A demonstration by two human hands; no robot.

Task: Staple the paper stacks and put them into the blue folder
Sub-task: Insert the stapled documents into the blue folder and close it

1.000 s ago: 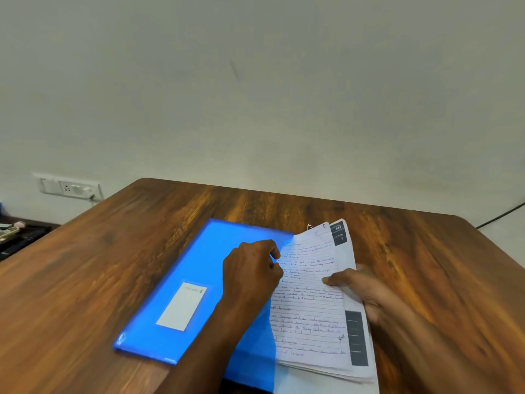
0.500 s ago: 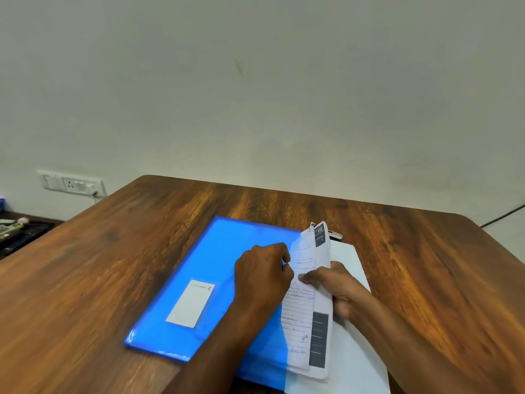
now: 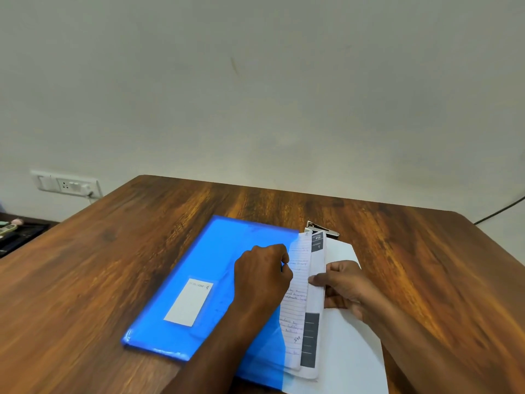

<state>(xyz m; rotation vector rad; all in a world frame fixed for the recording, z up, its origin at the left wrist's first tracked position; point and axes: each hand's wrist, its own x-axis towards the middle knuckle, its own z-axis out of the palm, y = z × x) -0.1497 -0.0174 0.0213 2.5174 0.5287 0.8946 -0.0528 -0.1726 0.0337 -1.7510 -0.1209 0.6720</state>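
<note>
Item: paper stack (image 3: 301, 282), thin and floppy (best held along its long edge), half inside the blue folder (image 3: 216, 268), left hand (image 3: 262, 275) gripping the folder's flap, right hand (image 3: 341, 282) pinching the stack's edge.

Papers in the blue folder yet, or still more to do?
Almost. The papers are partway into the folder; left hand holds its edge, right hand pushes them in. Staples can't be seen. The stapler lies behind. White sheet remains outside.
</note>
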